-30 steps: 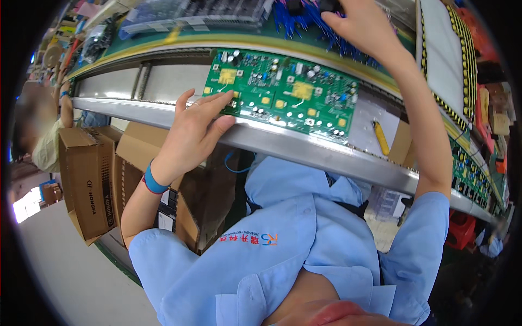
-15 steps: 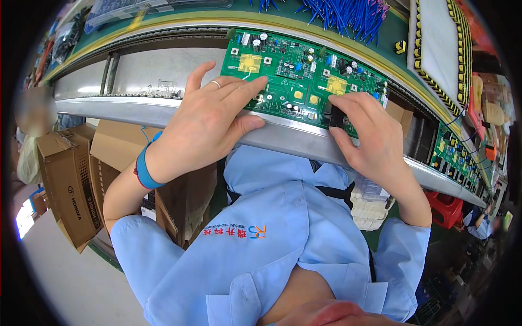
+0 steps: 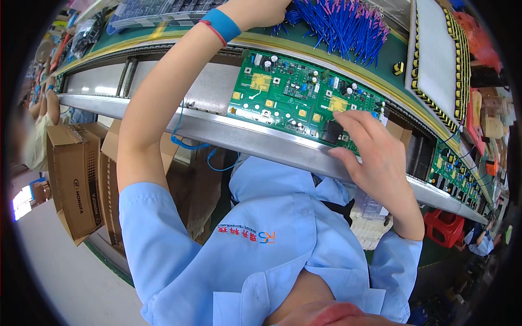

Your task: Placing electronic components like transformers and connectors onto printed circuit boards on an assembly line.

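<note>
A long green circuit board [image 3: 283,111] lies on the metal rails, crowded with small parts and yellow squares. My right hand [image 3: 375,141] is over its right part, thumb and index finger spread on either side of a black block-shaped component [image 3: 331,131]; I see no firm grip on it. My left arm stretches across the rail to the far bench. There my left hand [image 3: 258,12] is beside a pile of blue wires [image 3: 342,27] with pink ends. The upper edge cuts off part of this hand, and its fingertips are hidden.
The front metal rail [image 3: 261,131] runs between me and the board. Farther right on the line sits another green board [image 3: 454,174]. Behind are a white foam sheet [image 3: 437,60] edged with yellow-black parts and a clear plastic bin [image 3: 147,16]. Cardboard boxes [image 3: 73,179] stand at left.
My left hand has left the board and reached up and away to the blue wires. The board now sits slightly farther right and nearer. My right hand stays by the black component.
</note>
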Tool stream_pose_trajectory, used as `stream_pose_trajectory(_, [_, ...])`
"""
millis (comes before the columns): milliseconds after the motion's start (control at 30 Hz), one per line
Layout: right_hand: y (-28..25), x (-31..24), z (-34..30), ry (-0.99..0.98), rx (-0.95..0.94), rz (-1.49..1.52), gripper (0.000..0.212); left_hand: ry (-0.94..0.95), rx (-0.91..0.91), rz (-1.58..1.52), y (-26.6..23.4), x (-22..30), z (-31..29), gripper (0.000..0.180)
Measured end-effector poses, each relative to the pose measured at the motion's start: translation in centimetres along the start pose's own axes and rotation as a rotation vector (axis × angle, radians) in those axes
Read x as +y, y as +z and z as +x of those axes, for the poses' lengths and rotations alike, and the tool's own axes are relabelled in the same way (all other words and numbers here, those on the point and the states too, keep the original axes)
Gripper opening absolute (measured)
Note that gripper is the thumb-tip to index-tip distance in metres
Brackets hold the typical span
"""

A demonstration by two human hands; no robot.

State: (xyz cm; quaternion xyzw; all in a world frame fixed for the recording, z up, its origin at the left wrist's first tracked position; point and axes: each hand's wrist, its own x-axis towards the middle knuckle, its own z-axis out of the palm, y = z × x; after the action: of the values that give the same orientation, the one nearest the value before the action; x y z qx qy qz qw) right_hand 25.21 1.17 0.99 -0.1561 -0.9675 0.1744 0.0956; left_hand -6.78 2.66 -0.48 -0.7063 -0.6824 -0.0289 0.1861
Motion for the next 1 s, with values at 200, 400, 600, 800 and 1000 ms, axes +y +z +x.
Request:
stream_pose_trajectory(200, [-0.5,3.7,1.0,0.07,0.13,0.145,0.038,-0.064,0.156,-0.191,-3.7,2.0,-1.2,0.026])
stream_pose_trajectory(400, [0.1,7.6,1.6,0.132,0.264,0.207,0.033,0.152,-0.106,-0.603,-7.4,7.8,-7.1,0.044])
stream_pose_trajectory(600, [0.0,7.4,1.0,0.112,0.279,0.236,0.031,0.092,-0.246,-0.617,-7.3,10.8,-9.5,0.045])
stream_pose_trajectory(800, [0.0,7.1,0.1,0.088,0.344,0.181,0.032,0.107,-0.211,-0.496,-8.2,9.5,-9.7,0.045])
stream_pose_trajectory(1000, [-0.1,6.4,0.1,0.029,0.343,0.112,0.032,0.123,-0.308,-0.454,-7.5,8.9,-10.8,0.044])
